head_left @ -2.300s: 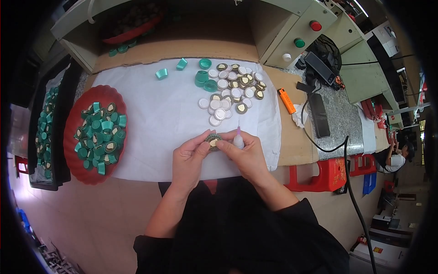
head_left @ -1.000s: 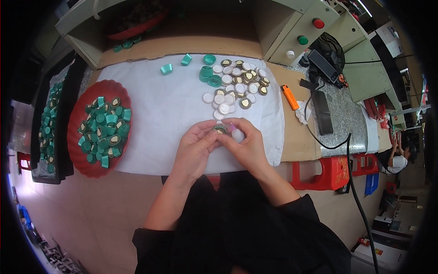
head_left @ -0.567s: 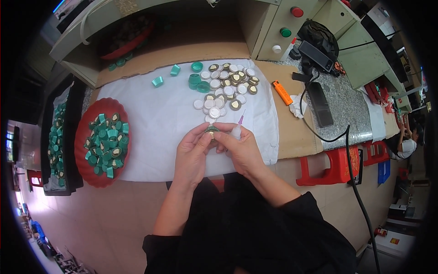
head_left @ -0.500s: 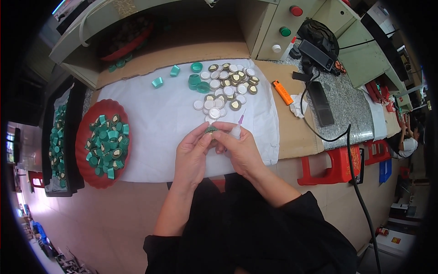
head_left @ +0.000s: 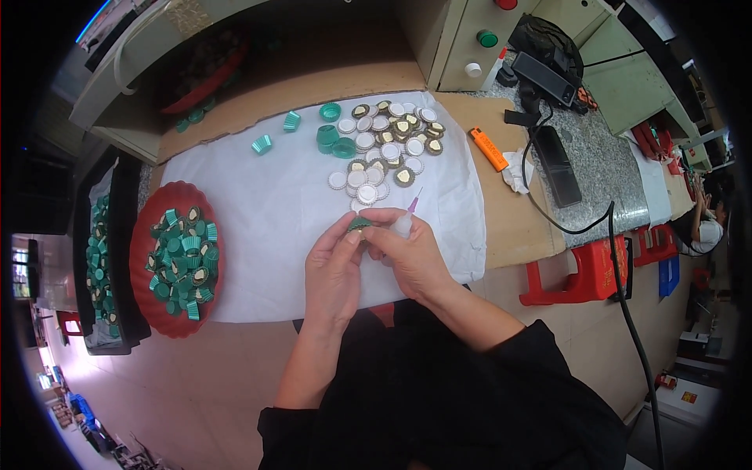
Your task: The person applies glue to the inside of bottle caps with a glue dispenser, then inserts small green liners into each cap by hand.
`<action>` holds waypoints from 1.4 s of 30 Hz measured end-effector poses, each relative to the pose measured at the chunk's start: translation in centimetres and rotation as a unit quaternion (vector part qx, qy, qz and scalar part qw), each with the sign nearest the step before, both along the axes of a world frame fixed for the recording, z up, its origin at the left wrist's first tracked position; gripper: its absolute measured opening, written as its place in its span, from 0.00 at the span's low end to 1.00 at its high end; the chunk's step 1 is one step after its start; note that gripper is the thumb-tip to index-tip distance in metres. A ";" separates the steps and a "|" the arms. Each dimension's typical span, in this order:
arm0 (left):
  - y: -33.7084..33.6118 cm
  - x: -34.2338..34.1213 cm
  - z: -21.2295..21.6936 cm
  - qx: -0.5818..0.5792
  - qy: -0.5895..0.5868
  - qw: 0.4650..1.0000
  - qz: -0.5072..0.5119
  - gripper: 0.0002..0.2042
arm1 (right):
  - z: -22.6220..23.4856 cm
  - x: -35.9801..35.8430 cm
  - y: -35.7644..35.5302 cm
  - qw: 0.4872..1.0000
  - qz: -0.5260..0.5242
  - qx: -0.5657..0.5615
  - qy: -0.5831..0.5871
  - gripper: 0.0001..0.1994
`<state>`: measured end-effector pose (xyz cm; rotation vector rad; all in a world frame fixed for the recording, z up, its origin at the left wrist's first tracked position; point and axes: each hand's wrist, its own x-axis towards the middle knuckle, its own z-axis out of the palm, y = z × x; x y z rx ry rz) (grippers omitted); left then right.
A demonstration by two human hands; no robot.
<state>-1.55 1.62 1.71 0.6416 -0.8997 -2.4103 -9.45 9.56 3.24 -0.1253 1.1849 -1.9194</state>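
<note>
Orange lighter (head_left: pixel 488 149) on cardboard; red stool (head_left: pixel 583 270) below; black cable (head_left: pixel 627 313).

No packages, labels or signs can be made out on the tabletop (head_left: pixel 517 227) (its loose caps carry none); a small glowing screen (head_left: pixel 22 270), pale and rectangular, sits at the far left edge.

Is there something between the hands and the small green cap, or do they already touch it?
Nothing visible stands between them. The left hand and the right hand both meet at the green cap, holding it above the white cloth. The right hand also holds a small pink-tipped bottle.
</note>
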 end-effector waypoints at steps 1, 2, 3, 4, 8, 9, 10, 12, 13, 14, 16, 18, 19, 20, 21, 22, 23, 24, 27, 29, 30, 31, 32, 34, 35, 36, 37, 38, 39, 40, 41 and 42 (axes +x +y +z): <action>0.0 0.0 0.0 0.001 0.001 1.000 -0.006 0.15 | 0.0 0.0 0.0 1.000 0.000 0.001 0.000 0.11; -0.1 0.0 0.1 0.003 0.003 1.000 -0.013 0.16 | -0.1 0.0 0.0 1.000 0.000 0.001 -0.001 0.11; -0.1 0.0 0.1 0.003 0.003 1.000 -0.013 0.16 | -0.2 0.0 0.0 1.000 0.001 -0.004 -0.001 0.11; -0.1 0.0 0.1 0.006 0.003 1.000 -0.010 0.15 | -0.2 -0.1 -0.1 1.000 0.002 -0.009 -0.001 0.11; -0.2 0.0 0.1 0.013 0.002 1.000 -0.011 0.16 | -0.2 0.0 -0.2 1.000 0.000 -0.014 0.006 0.11; -0.2 0.0 0.1 0.013 0.003 1.000 -0.011 0.16 | -0.1 0.0 -0.2 1.000 0.002 -0.012 0.005 0.11; -0.2 0.0 0.1 0.015 -0.001 1.000 -0.011 0.16 | -0.1 -0.1 -0.3 1.000 0.004 -0.011 0.004 0.11; -0.2 -0.1 0.2 0.016 -0.005 1.000 -0.012 0.16 | -0.1 0.0 -0.2 1.000 0.004 -0.009 0.007 0.11; -0.1 -0.2 0.2 0.019 -0.012 1.000 -0.005 0.16 | -0.1 0.0 -0.2 1.000 0.005 -0.007 0.009 0.11; -0.1 -0.2 0.3 0.021 -0.019 1.000 0.002 0.16 | -0.1 0.0 -0.2 1.000 0.006 -0.007 0.009 0.11; 0.0 -0.2 0.1 0.038 -0.018 0.999 0.011 0.14 | 0.1 0.1 -0.3 1.000 0.001 -0.004 0.015 0.11; 0.1 -0.2 0.1 0.055 -0.017 0.998 0.019 0.13 | 0.1 0.1 -0.3 1.000 -0.002 0.003 0.018 0.11; 0.1 -0.2 0.1 0.052 -0.020 0.998 0.025 0.13 | 0.1 0.2 -0.3 1.000 -0.004 0.009 0.022 0.11; 0.2 -0.3 0.2 0.048 -0.023 0.998 0.031 0.13 | 0.1 0.2 -0.4 1.000 -0.003 0.010 0.021 0.11; 0.2 -0.3 0.2 0.049 -0.024 0.998 0.032 0.13 | 0.1 0.2 -0.4 1.000 -0.004 0.007 0.019 0.11; 0.3 -0.3 0.3 0.047 -0.025 0.998 0.038 0.13 | 0.1 0.2 -0.5 1.000 -0.005 0.004 0.017 0.12; 0.4 -0.3 0.3 0.046 -0.026 0.998 0.044 0.12 | 0.1 0.2 -0.5 1.000 -0.004 0.006 0.016 0.12; 0.4 -0.3 0.3 0.048 -0.027 0.997 0.045 0.12 | 0.2 0.3 -0.6 1.000 -0.007 0.008 0.016 0.11; 0.5 -0.4 0.4 0.053 -0.028 0.997 0.053 0.12 | 0.4 0.3 -0.7 0.999 -0.013 0.021 0.019 0.11; 0.5 -0.5 0.5 0.045 -0.010 0.998 0.038 0.12 | 0.5 0.3 -0.7 0.999 -0.016 0.033 0.022 0.11; 0.5 -0.6 0.6 0.047 -0.010 0.998 0.038 0.12 | 0.4 0.3 -0.7 0.999 -0.018 0.033 0.029 0.10; 0.6 -0.7 0.6 0.042 -0.024 0.998 0.044 0.12 | 0.4 0.2 -0.7 0.999 -0.020 0.033 0.037 0.10; 0.6 -0.7 0.7 0.036 -0.039 0.997 0.052 0.13 | 0.3 0.3 -0.8 0.999 -0.018 0.034 0.036 0.10; 0.5 -0.8 0.7 0.039 -0.042 0.997 0.053 0.13 | 0.2 0.3 -0.8 0.999 -0.024 0.024 0.031 0.10; 0.5 -0.8 0.8 0.040 -0.043 0.997 0.052 0.13 | 0.2 0.3 -0.8 0.999 -0.023 0.024 0.032 0.10; 0.5 -0.7 0.7 0.040 -0.042 0.997 0.053 0.13 | 0.2 0.3 -0.8 0.999 -0.024 0.019 0.031 0.10; 0.5 -0.7 0.4 0.035 -0.043 0.997 0.047 0.12 | 0.3 0.4 -0.8 0.999 -0.025 0.013 0.030 0.09; 0.4 -0.7 0.3 0.030 -0.043 0.998 0.041 0.12 | 0.2 0.3 -0.8 0.999 -0.024 0.011 0.033 0.09; 0.6 -0.7 0.4 0.029 -0.040 0.998 0.042 0.12 | 0.1 0.3 -0.9 0.999 -0.029 0.009 0.020 0.09; 0.8 -0.8 0.5 0.008 -0.038 0.998 0.044 0.12 | 0.0 0.2 -0.9 0.999 -0.033 0.007 0.008 0.09; 0.9 -0.8 0.6 -0.012 -0.037 0.998 0.045 0.12 | -0.1 0.1 -0.8 0.999 -0.033 0.005 0.011 0.09; 1.0 -0.8 0.3 -0.014 -0.035 0.998 0.046 0.12 | -0.3 0.0 -0.7 0.999 -0.032 0.002 0.004 0.10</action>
